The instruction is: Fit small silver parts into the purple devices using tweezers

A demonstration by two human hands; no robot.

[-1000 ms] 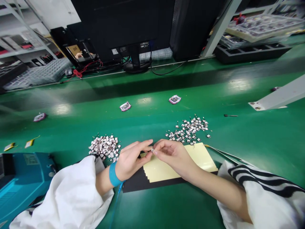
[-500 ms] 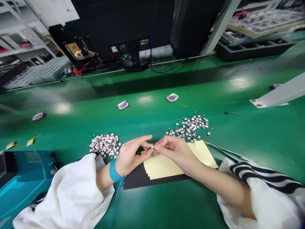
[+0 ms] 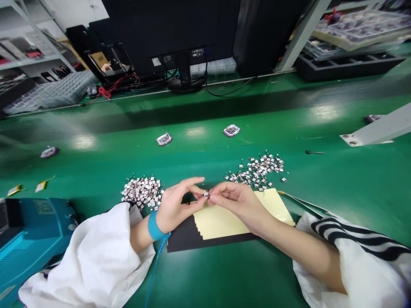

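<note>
Left hand (image 3: 173,203) and right hand (image 3: 239,203) pinch one small part (image 3: 206,194) between fingertips. Yellow sheets (image 3: 221,224) below right hand, loose pile (image 3: 261,169) beyond it.

monitor (image 3: 173,32): top cropped | yellow sheets (image 3: 221,224): partly behind right hand (image 3: 236,199) | held part (image 3: 206,194): details too small

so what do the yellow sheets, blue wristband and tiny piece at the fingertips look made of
Yellow sheets: probably paper or thin card, smooth with a faint sheen; flat, stepped edges show.
Blue wristband: perhaps fabric or rubber, matte; it curves snugly without shine.
Tiny piece: pale face, maybe metal or plastic; too small to be sure.
</note>
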